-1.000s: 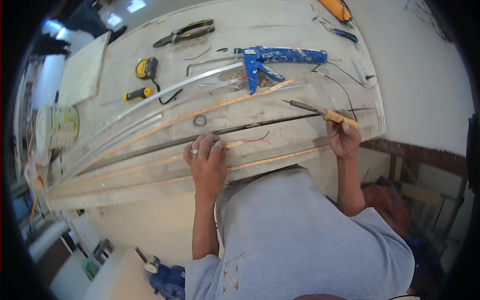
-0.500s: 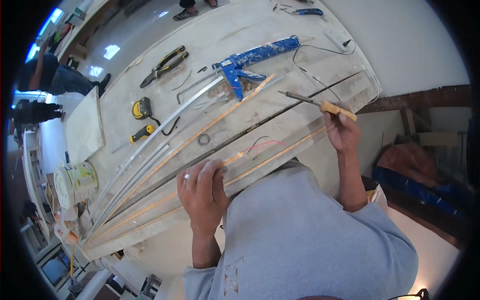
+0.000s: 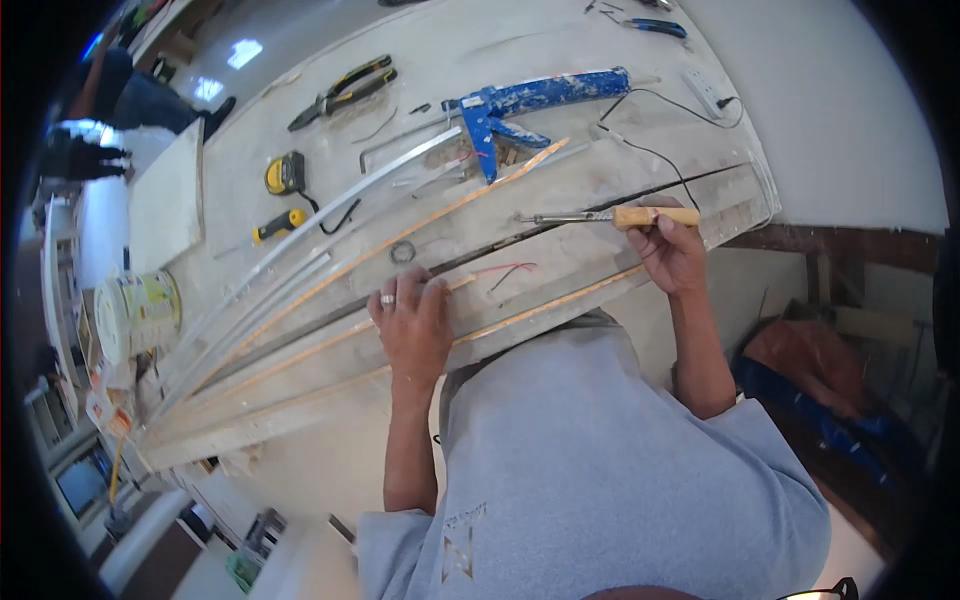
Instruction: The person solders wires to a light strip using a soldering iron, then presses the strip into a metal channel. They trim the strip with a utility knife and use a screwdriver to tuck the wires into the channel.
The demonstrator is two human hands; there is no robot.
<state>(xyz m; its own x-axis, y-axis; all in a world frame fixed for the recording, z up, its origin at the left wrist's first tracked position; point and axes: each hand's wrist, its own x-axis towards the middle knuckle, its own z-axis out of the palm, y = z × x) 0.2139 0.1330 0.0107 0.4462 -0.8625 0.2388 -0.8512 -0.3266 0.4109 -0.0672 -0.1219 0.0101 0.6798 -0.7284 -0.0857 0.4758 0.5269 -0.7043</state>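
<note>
At the lower centre of the frame, a grey shirt (image 3: 620, 430) is seen close to the bench edge, where one amber-lined strip (image 3: 550, 313) is laid along the front. Just beyond it, slightly left of centre, a narrow LED strip (image 3: 463, 282) is held by the left hand (image 3: 413, 320), its fingers bunched and narrowed over the strip near its end. From that end a red wire (image 3: 505, 268) and a dark wire (image 3: 512, 272) are spread towards the centre. Right of centre, the wooden handle of a soldering iron (image 3: 655, 216) is gripped in the right hand (image 3: 670, 250), and its metal shaft is pointed left, beyond the wires and apart from them. As far as can be judged, leads are already fitted to the strip end, while their free ends are unjoined; whether any solder has been applied cannot be made out. Farther off, a small wire coil (image 3: 403, 251) is placed beside a long curved amber strip (image 3: 450, 208), with metal profiles (image 3: 355, 180) bundled to its left. A blue caulking gun (image 3: 545, 100) is laid at upper centre, pliers (image 3: 345, 93) at upper left, and a power strip (image 3: 703, 92) and a utility knife (image 3: 656, 27) at upper right.
</note>
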